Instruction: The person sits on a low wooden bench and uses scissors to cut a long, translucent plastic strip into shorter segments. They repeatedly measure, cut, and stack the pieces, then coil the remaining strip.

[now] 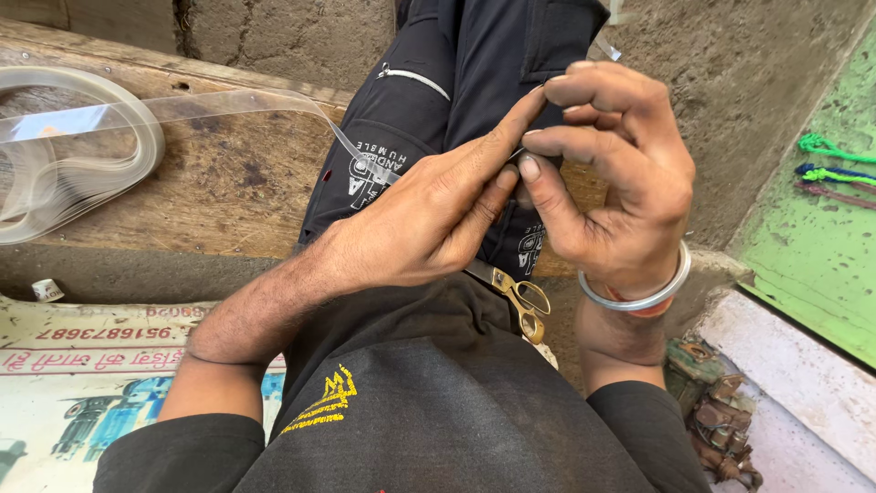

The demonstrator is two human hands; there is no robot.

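A clear plastic strip (228, 102) runs from a coiled roll (55, 173) on a wooden plank to my hands over my lap. My left hand (429, 215) pinches the strip's end between thumb and forefinger. My right hand (616, 173), a metal bangle on its wrist, meets it fingertip to fingertip and grips the same end. Gold-handled scissors (522, 301) lie on my dark trousers just beneath both hands, their blades hidden under my left hand.
The worn wooden plank (210, 192) lies across the left. A printed sheet (82, 365) covers the ground at lower left. Green and blue cords (835, 169) rest on a green surface at right. Rusty metal pieces (716, 411) sit lower right.
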